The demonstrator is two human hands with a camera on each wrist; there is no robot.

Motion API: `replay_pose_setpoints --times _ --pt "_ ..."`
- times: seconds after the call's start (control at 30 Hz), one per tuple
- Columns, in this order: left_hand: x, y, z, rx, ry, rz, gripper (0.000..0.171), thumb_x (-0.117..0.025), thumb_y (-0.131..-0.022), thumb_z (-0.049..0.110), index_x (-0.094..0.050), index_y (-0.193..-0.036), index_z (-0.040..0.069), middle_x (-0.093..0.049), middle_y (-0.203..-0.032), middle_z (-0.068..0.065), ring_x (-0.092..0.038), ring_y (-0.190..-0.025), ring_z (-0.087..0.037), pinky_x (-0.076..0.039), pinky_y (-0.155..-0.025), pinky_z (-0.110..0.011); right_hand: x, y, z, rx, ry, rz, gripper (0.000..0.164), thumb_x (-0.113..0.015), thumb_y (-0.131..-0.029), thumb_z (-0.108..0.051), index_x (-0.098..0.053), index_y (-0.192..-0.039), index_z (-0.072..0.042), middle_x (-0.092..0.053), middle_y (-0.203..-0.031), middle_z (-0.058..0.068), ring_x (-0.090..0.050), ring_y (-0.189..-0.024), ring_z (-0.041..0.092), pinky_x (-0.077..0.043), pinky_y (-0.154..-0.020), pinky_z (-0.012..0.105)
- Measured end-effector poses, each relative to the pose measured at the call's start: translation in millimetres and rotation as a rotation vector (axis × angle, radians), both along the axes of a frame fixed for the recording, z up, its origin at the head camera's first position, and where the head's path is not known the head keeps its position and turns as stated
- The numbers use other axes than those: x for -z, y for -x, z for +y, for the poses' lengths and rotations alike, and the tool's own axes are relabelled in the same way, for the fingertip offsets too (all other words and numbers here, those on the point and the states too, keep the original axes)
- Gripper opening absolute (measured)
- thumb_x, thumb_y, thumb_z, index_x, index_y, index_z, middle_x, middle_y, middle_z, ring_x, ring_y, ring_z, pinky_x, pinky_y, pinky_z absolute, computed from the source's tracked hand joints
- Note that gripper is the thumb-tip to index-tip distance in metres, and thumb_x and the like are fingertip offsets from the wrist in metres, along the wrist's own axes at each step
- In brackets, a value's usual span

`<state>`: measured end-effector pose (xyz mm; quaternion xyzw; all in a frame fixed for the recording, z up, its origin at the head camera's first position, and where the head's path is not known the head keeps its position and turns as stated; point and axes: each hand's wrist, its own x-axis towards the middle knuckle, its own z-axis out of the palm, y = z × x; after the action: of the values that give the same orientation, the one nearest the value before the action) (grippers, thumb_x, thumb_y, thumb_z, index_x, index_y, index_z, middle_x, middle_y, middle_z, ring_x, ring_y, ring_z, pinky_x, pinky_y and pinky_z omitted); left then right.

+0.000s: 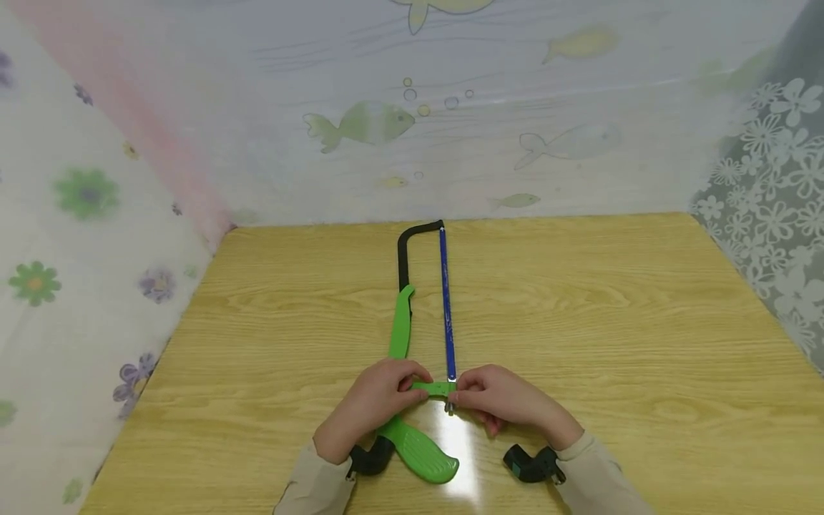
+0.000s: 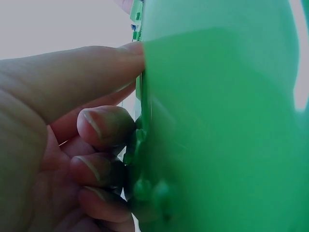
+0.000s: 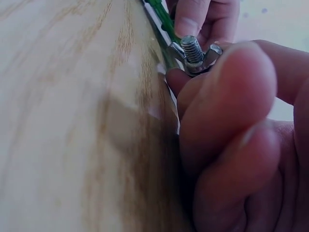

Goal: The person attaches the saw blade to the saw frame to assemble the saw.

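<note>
A hacksaw lies on the wooden table in the head view, with a green handle [image 1: 426,455], a black front frame [image 1: 403,259] and a blue blade [image 1: 447,307] along its right side. My left hand [image 1: 373,397] pinches the short green crosspiece [image 1: 435,389] between thumb and fingers. At the crosspiece's right end, by the near end of the blade, my right hand [image 1: 508,397] grips with thumb and forefinger. A silver wing nut [image 3: 212,55] on a threaded bolt [image 3: 192,50] sticks out beside the right fingers. In the left wrist view, the green handle's surface [image 2: 227,125] fills the right half.
The wood-grain table [image 1: 599,300] extends to both sides of the saw. Behind it hangs a pale fish-print curtain [image 1: 450,164], with flower-print sheets [image 1: 90,286] at the left. A dark wrist camera [image 1: 529,463] sits at the right cuff, another [image 1: 372,458] at the left.
</note>
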<state>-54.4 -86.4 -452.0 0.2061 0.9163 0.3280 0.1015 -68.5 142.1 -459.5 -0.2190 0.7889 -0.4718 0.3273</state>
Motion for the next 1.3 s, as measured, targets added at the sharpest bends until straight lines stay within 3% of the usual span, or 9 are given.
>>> replay_pose_setpoints --times 0.23,0.67,1.0,1.3 --pt "-1.3 0.9 -0.6 -0.003 0.002 -0.027 0.014 -0.064 -0.082 0.032 -0.065 -0.094 0.025 -0.040 -0.058 0.009 -0.036 -0.051 -0.006 -0.030 -0.051 -0.020 1.3 0.3 -0.6 0.008 -0.001 0.002 0.026 -0.057 -0.085 -0.040 -0.061 -0.080 -0.015 -0.048 -0.045 0.000 -0.046 -0.034 0.011 -0.042 -0.038 0.031" --pt "-2.2 -0.7 -0.8 -0.010 0.007 -0.009 0.013 -0.064 -0.082 0.031 -0.065 -0.093 0.025 -0.040 -0.058 0.011 -0.036 -0.052 -0.004 -0.031 -0.053 -0.020 0.0 -0.4 -2.2 0.030 -0.011 0.010 0.030 -0.060 -0.082 -0.041 -0.058 -0.079 -0.012 -0.047 -0.044 -0.001 -0.046 -0.033 0.011 -0.043 -0.037 0.033" --pt "-5.3 -0.7 1.7 0.004 0.017 0.001 0.014 -0.064 -0.082 0.029 -0.066 -0.094 0.024 -0.039 -0.058 0.011 -0.036 -0.053 -0.004 -0.031 -0.053 -0.020 2.6 -1.6 0.6 0.042 0.021 -0.037 0.031 -0.061 -0.082 -0.040 -0.056 -0.079 -0.009 -0.046 -0.045 0.000 -0.045 -0.034 0.011 -0.042 -0.037 0.032" --pt "-6.1 -1.8 0.7 -0.010 0.012 -0.011 0.014 -0.064 -0.082 0.030 -0.066 -0.094 0.024 -0.039 -0.058 0.010 -0.036 -0.052 -0.005 -0.031 -0.052 -0.020 1.2 -0.3 -0.3 0.017 0.007 -0.024 0.029 -0.060 -0.083 -0.041 -0.060 -0.079 -0.012 -0.046 -0.045 -0.001 -0.044 -0.034 0.010 -0.042 -0.037 0.032"
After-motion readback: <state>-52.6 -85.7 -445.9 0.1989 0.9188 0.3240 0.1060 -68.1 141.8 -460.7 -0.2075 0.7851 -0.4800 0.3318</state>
